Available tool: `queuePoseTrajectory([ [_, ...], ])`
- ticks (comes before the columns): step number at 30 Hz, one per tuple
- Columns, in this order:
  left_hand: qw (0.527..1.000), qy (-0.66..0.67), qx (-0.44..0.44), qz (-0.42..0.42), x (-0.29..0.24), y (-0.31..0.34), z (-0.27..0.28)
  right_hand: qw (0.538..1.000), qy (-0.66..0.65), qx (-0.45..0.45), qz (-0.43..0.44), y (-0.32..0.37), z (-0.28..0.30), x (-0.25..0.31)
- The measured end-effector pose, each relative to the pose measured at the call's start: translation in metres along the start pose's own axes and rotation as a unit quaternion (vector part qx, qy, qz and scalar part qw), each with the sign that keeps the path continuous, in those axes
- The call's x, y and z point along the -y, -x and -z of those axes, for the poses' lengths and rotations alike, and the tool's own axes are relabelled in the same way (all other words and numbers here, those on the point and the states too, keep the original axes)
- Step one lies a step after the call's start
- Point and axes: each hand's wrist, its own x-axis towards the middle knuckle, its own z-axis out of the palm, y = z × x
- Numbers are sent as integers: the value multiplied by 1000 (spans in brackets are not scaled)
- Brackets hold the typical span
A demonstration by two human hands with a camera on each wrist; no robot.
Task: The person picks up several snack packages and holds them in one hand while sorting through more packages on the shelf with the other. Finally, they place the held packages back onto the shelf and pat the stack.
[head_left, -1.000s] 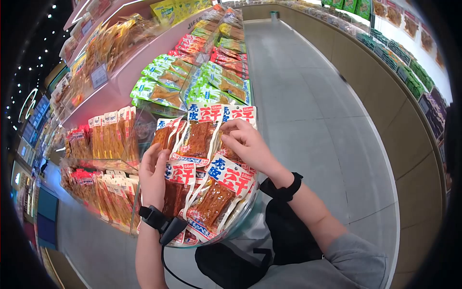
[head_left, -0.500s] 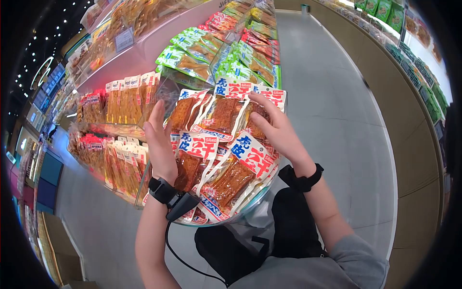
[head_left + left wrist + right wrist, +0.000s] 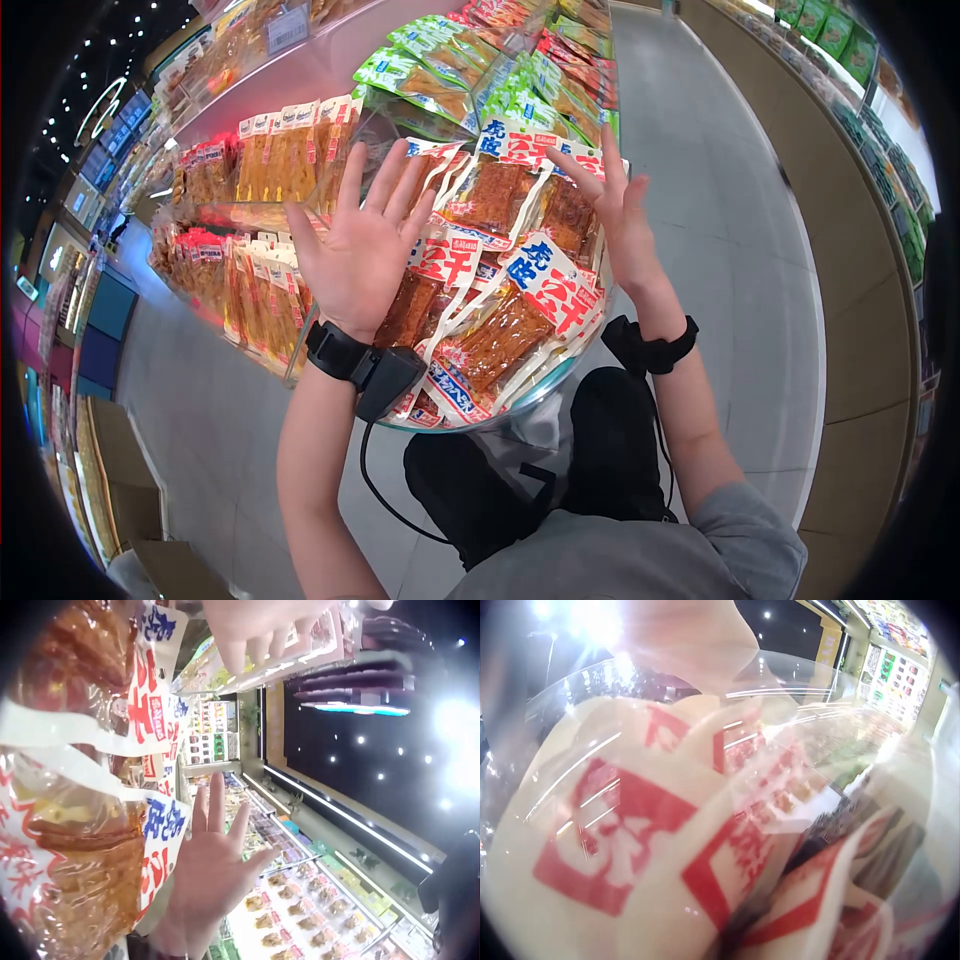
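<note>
My left hand is held up over the left part of a display bin, palm showing and fingers spread, with nothing in it. Over the bin's right side, my right hand has its fingers extended and apart, also holding nothing. Beneath and between them lie several dried tofu packs, clear with white, red and blue print. The left wrist view shows the packs close up, my left fingers at the top and the spread right hand beyond. White-and-red packaging behind a shiny clear wall fills much of the right wrist view.
The bin's clear rim curves just in front of my knees. Green snack bags lie behind the tofu packs, and upright packs stand in compartments to the left. A grey aisle floor runs along the right, bordered by a long counter.
Both hands have risen off the packs and opened out, fingers spreading. The left palm has turned into view. The head view has shifted, so the bin appears farther up and right.
</note>
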Motion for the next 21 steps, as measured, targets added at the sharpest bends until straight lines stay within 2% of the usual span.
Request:
queuePoseTrajectory([
  [5, 996, 58, 34, 53, 0, 1, -7, 998, -59, -24, 5, 1, 1, 4],
  [7, 995, 63, 44, 68, 2, 3, -7, 994, -97, -23, -37, 3, 5, 7],
  [11, 992, 65, 65, 81, 3, 0, -6, 993, -101, -45, -29, 2, 4, 2],
  [13, 994, 61, 52, 78, 0, 4, -4, 997, -71, -23, -32, 2, 4, 1],
  [14, 996, 46, 48, 62, -1, 3, -2, 999, -37, -4, -32, 3, 5, 0],
  [16, 998, 29, 41, 43, -5, -1, -1, 998, -64, -17, -16, 1, 5, -8],
  [18, 999, -22, 41, -13, -11, 0, -1, 999, -19, 38, -21, 1, 4, -8],
  [20, 997, -57, 35, -37, -17, 5, -8, 998, -39, 13, -37, 4, 0, -6],
  [21, 995, -69, 51, -50, -23, 8, -12, 998, 32, 29, -36, 4, 1, -5],
])
